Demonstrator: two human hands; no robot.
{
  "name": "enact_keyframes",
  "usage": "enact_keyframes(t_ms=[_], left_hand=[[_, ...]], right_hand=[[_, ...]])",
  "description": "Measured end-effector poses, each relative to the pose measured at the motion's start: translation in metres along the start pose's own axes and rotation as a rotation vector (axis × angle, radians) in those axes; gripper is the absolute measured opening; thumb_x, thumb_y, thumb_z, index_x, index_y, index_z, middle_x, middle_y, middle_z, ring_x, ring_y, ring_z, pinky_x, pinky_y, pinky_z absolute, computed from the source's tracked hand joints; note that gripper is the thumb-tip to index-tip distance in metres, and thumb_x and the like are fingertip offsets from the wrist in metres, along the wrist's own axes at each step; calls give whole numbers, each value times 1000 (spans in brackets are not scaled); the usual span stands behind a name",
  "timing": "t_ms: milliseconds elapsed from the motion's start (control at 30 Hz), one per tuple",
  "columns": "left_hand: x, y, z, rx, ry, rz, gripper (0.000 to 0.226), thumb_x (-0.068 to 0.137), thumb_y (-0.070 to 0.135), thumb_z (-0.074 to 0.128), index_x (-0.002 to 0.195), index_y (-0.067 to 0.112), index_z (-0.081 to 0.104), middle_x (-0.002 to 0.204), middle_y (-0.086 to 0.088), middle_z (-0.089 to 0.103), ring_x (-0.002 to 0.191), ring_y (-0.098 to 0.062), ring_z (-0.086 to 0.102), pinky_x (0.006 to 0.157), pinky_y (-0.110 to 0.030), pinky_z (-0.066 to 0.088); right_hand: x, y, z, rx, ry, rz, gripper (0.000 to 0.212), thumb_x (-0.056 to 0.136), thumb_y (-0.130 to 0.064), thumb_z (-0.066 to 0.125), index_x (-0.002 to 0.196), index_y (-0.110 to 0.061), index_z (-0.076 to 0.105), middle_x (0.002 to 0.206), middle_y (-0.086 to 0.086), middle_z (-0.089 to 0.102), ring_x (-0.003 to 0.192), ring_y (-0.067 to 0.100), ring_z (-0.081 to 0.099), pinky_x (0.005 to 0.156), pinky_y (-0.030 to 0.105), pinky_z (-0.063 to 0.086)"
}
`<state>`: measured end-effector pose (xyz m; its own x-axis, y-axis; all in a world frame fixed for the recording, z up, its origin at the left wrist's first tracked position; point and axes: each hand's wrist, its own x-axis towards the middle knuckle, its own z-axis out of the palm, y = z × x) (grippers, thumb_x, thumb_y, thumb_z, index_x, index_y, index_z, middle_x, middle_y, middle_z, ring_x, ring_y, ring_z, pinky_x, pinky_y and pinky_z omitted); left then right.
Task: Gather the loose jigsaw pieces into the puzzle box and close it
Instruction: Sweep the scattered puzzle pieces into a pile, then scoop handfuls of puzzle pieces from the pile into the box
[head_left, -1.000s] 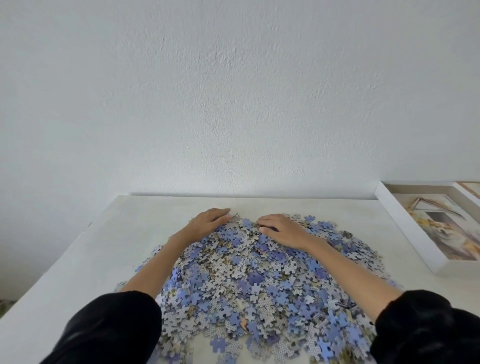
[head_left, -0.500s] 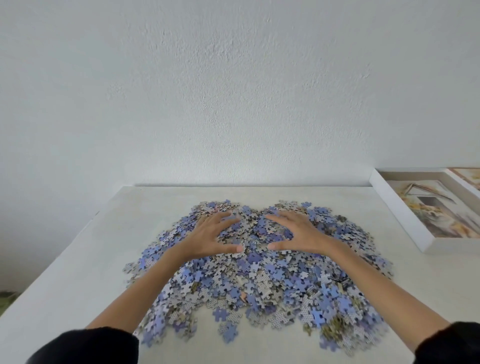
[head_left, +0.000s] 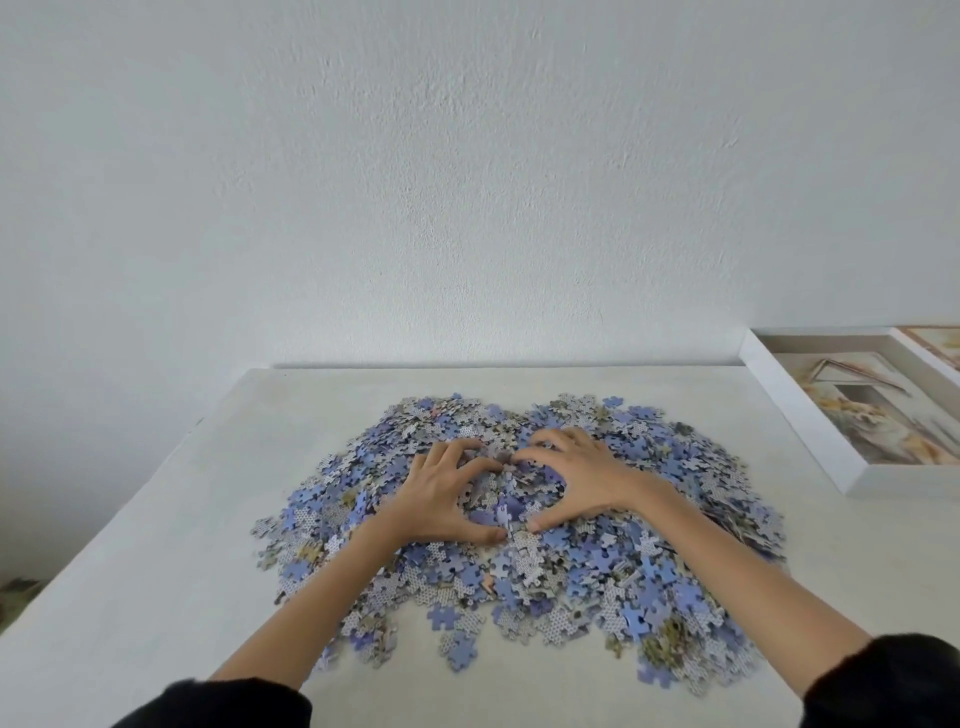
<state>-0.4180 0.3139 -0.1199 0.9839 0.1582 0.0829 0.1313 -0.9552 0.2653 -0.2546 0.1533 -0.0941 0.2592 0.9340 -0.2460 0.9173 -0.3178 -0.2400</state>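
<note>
While left hand (head_left: 441, 496) and right hand (head_left: 582, 478) cup pile (head_left: 649, 561) half-curled — table (head_left: 182, 519) margins bare — box (head_left: 810, 415) right

Clearance, head view.
I see bare table (head_left: 156, 519) left of the jigsaw pieces (head_left: 649, 545); puzzle box (head_left: 810, 431) blocks the right edge, wall (head_left: 467, 182) behind.
</note>
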Motion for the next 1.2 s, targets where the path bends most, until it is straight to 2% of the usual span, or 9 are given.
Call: enact_keyframes(t_ms=[167, 300, 433, 533, 633, 767, 900, 1000, 1200], left_hand=[[5, 0, 4, -101, 90, 27, 63, 63, 66, 50, 111, 25, 56, 122, -1, 44, 111, -14, 39, 94, -35, 39], [5, 3, 2, -153, 116, 88, 44, 65, 53, 56, 97, 23, 60, 107, 6, 49, 89, -13, 52, 72, -31, 49], [4, 4, 1, -201, 163, 114, 37, 69, 48, 61, 91, 19, 62, 102, 3, 54, 81, -12, 55, 66, -29, 51], [2, 5, -2, -220, 190, 126, 34, 70, 44, 63, 91, 18, 61, 101, 7, 51, 77, -12, 56, 63, -22, 49], [1, 7, -2, -228, 210, 142, 32, 71, 42, 62, 92, 17, 61, 100, 8, 50, 73, -12, 57, 62, -25, 51], [2, 7, -1, -285, 250, 153, 27, 75, 38, 61, 94, 19, 61, 100, 8, 52, 73, -17, 60, 65, -33, 54], [1, 6, 0, -379, 301, 176, 20, 75, 30, 66, 93, 26, 58, 99, 8, 55, 81, -16, 61, 73, -32, 54], [0, 7, -3, -489, 336, 183, 17, 74, 28, 65, 90, 31, 60, 97, 7, 57, 90, -7, 58, 82, -21, 51], [7, 6, -17, -556, 440, 242, 20, 74, 25, 67, 92, 30, 61, 93, 8, 60, 88, -6, 57, 79, -19, 49]], right_hand=[[0, 0, 7, 26, 118, -24, 74, 70, -61, 64, 132, -36, 33, 141, -9, 20, 127, 23, 19, 107, 43, 22], [-2, -2, 9, 67, 156, -36, 77, 70, -59, 65, 134, -28, 34, 136, -7, 25, 122, 19, 20, 104, 36, 28], [-2, 2, 11, 119, 238, -40, 67, 72, -54, 66, 128, -27, 42, 127, -6, 36, 116, 13, 25, 93, 27, 30], [-1, 6, 10, 160, 270, -57, 55, 75, -48, 65, 123, -27, 49, 119, -8, 45, 110, 13, 38, 93, 25, 36], [-2, 5, 10, 260, 297, -53, 41, 73, -40, 68, 111, -26, 60, 106, -7, 52, 95, 13, 53, 87, 33, 48], [-4, 3, 10, 345, 359, -47, 36, 75, -32, 71, 107, -19, 61, 105, -4, 54, 95, 16, 55, 92, 31, 45], [-6, 1, 8, 502, 403, -37, 38, 76, -31, 71, 110, -16, 62, 113, -8, 59, 106, 0, 51, 101, 16, 35], [-5, -2, 4, 564, 473, -50, 25, 76, -25, 72, 98, -21, 63, 113, -13, 58, 110, -5, 48, 91, -5, 24], [-10, -5, -14, 567, 613, -121, 23, 74, -21, 74, 92, -28, 62, 92, -23, 60, 92, -11, 56, 91, 10, 40]])
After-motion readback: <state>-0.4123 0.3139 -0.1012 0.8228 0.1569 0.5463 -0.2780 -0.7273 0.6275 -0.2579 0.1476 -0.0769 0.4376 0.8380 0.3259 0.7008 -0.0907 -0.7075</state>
